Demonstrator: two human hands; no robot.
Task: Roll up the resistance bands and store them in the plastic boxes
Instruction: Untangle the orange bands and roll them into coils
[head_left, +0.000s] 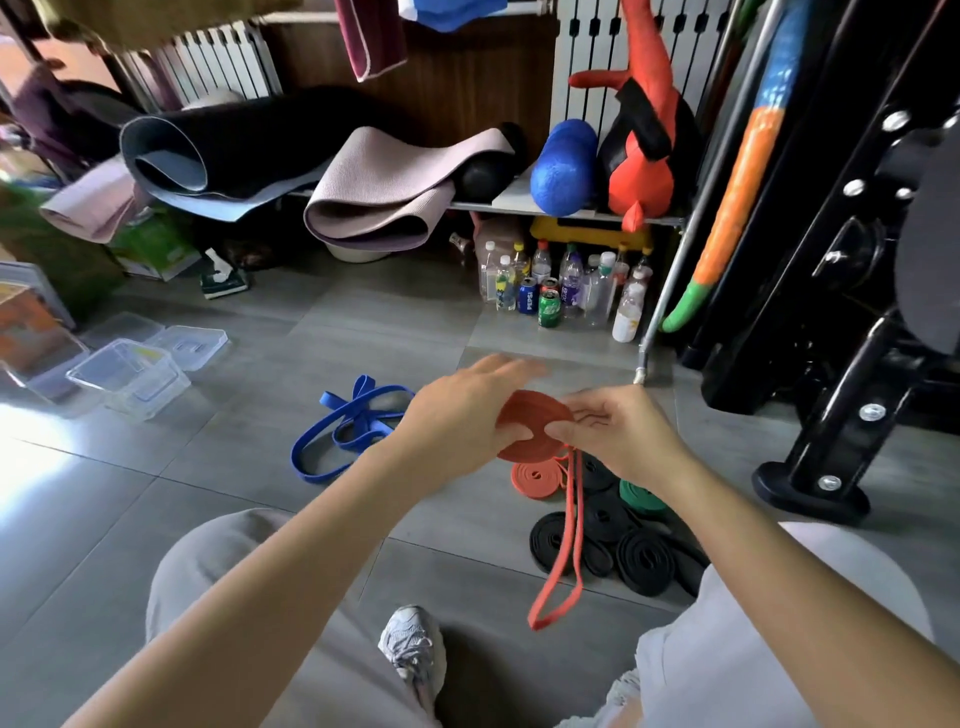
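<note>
Bare grey floor (374, 332) lies open across the middle of the frame, leaving a way from the centre to the plastic boxes (130, 379) at the left edge. The loose blue band (337, 436) sprawls left of centre, just below that way. Right of centre, the orange band (537, 415) hangs in a loop over a heap of rolled bands (644, 558). Bottles and cans (566, 291) crowd the upper right-centre, the black machine frame (841, 405) walls off the right edge, and the person's knees (218, 561) close the lower corners.
</note>
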